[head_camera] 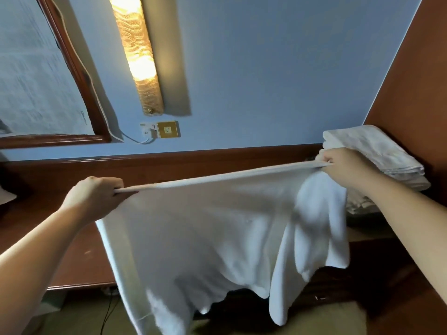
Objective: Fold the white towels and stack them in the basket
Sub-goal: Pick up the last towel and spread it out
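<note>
A white towel [205,238] hangs in the air in front of me, its top edge stretched tight between both hands. My left hand [94,197] grips the left end of that edge in a fist. My right hand [343,165] grips the right end, higher and farther away. The towel's lower part hangs loose and wrinkled, with a fold on the right side. A stack of folded white towels [377,160] lies behind my right hand at the right. No basket is in view.
A dark wooden desk [79,250] runs under the towel along a blue wall. A framed mirror [36,81], a lit wall lamp [140,56] and a socket with a white cable [167,129] hang on the wall. A brown panel [416,68] stands at the right.
</note>
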